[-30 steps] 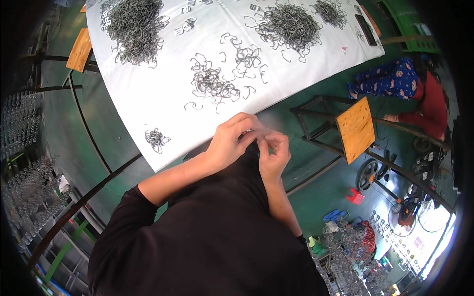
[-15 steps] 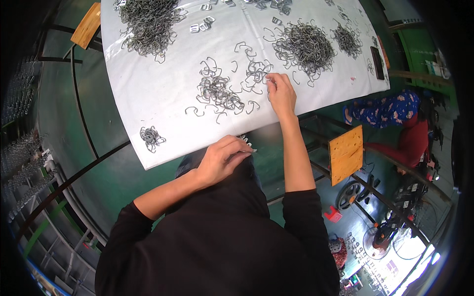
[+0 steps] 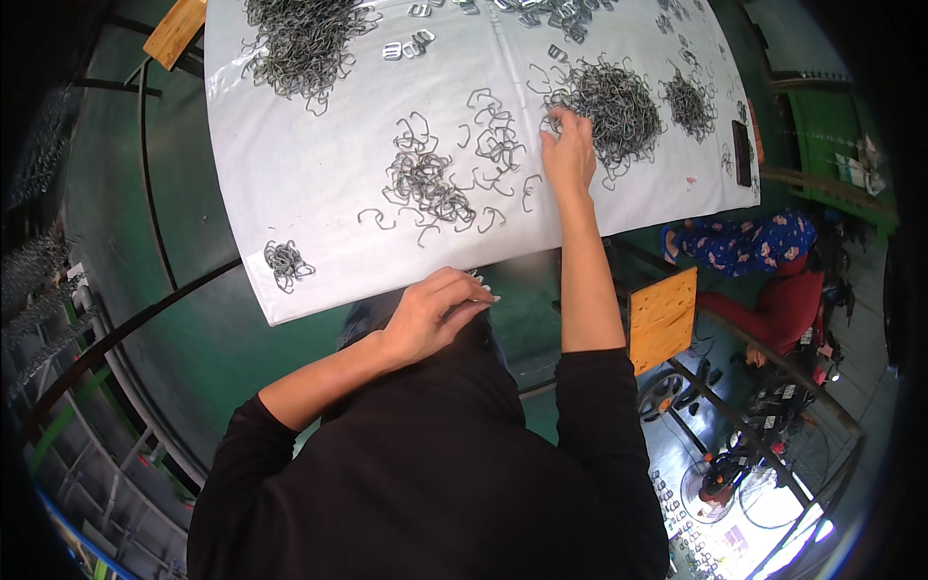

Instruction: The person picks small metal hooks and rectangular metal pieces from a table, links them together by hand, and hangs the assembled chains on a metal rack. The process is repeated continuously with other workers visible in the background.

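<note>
My left hand [image 3: 441,311] is held low at the table's near edge, its fingers curled together. Small pale metal pieces [image 3: 482,281] show at its fingertips; their kind is hard to make out. My right hand [image 3: 571,159] reaches over the table to the left edge of a large pile of bent wire hooks [image 3: 615,111]. Its thumb and fingers are bent around a few hooks at that edge. Left of this hand lie a loose cluster of the same hooks [image 3: 500,145] and a denser heap [image 3: 425,184].
The white-covered table [image 3: 338,242] carries a small hook heap [image 3: 286,263] at its near left corner, a big pile [image 3: 300,43] far left, metal buckles [image 3: 406,48] and a dark flat object [image 3: 741,153]. A wooden stool [image 3: 663,319] stands right, with a seated person [image 3: 764,300] beyond.
My right hand has moved right and away from me, from the loose cluster to the edge of the large pile. The left hand has stayed nearly in place.
</note>
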The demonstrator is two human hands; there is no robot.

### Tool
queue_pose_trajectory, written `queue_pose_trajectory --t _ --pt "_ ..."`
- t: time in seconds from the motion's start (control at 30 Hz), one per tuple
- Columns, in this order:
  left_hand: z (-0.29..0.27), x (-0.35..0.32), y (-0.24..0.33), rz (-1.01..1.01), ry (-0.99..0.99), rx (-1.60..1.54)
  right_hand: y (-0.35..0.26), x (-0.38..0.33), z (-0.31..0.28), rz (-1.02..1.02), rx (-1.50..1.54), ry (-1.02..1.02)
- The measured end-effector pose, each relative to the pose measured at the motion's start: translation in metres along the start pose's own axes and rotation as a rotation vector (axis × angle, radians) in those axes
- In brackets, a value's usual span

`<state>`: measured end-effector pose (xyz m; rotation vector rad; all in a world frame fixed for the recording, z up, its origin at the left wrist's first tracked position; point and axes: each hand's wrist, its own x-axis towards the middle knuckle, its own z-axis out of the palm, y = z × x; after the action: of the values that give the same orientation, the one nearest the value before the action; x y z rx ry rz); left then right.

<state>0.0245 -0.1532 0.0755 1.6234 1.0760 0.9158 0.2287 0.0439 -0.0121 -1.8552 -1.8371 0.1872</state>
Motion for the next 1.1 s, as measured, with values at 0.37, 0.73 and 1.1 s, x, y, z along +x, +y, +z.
queue_pose_trajectory --t 0.37,0.73,1.1 --pt "0.005 -0.002 -0.002 -0.020 -0.009 -0.017 -0.029 -0.052 0.001 0.026 0.044 -0.366" --pt "0.007 -0.006 0.001 0.018 0.051 0.034 -0.023 0.019 0.022 -0.173 -0.217 -0.490" --pt "0.009 -0.006 0.001 -0.055 -0.027 -0.067 -0.030 -0.066 -0.039 0.397 0.568 -0.197"
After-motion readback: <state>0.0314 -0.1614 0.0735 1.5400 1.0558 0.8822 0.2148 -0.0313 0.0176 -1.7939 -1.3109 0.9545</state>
